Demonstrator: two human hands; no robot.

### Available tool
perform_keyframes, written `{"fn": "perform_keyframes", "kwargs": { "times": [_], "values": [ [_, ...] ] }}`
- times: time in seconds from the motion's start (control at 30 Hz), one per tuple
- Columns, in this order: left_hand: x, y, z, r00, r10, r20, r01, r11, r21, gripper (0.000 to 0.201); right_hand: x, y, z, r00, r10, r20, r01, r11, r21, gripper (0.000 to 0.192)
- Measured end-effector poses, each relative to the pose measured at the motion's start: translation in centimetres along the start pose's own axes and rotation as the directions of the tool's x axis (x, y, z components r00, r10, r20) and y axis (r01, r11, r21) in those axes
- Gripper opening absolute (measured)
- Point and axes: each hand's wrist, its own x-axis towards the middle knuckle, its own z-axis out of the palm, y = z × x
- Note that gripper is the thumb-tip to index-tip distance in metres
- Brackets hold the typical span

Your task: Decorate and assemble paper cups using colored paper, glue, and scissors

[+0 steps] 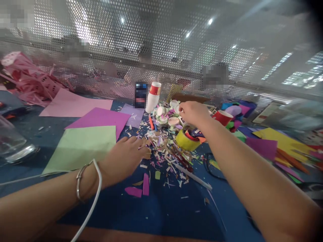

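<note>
Shows dark blue across the table [161,211]. Bears, toward the left, a pale green sheet [83,146] overlapping a magenta sheet [103,117], with a pink sheet [75,104] behind and a lilac sheet [133,116] beside. Is strewn mid-table with paper scraps [161,148], behind them white round pieces [160,111] near stacked paper cups [152,101]. Holds also a yellow round object [185,142], a clear glass [17,148] far left, and yellow paper [280,136] at right.

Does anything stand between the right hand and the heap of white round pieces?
Nothing visible does: the right hand has its fingertips at the right edge of the heap. The yellow ring sits nearer the wearer, not between them.
</note>
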Motion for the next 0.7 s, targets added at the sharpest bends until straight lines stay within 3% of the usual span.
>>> {"fn": "perform_keyframes", "kwargs": {
  "times": [0.1, 0.2, 0.43, 0.57, 0.7],
  "values": [
    [-0.2, 0.5, 0.1, 1.0, -0.013, -0.008, 0.012, 0.997, -0.075, 0.028, 1.2, -0.1, 1.0, 0.999, -0.026, 0.038, 0.029, 0.997, -0.077, 0.026],
    [-0.5, -1.2, 0.7, 0.997, -0.083, -0.008, 0.081, 0.987, -0.141, 0.025, 1.8, -0.2, 1.7, 0.996, -0.041, 0.076, 0.05, 0.991, -0.126, 0.026],
    [-0.6, -3.9, 1.8, 0.975, -0.138, -0.174, 0.083, 0.954, -0.289, 0.024, 2.7, -0.4, 2.5, 0.994, -0.037, 0.107, 0.055, 0.984, -0.171, 0.027],
    [-0.6, -4.2, 1.6, 0.956, -0.19, -0.225, 0.102, 0.93, -0.353, 0.022, 2.6, -0.6, 1.9, 0.999, -0.026, 0.036, 0.031, 0.986, -0.166, 0.029],
    [-0.7, -4.3, 1.2, 0.915, -0.263, -0.307, 0.12, 0.902, -0.416, 0.021, 0.0, -2.0, -0.6, 0.995, -0.023, -0.092, 0.01, 0.991, -0.133, 0.031]
  ]
}}
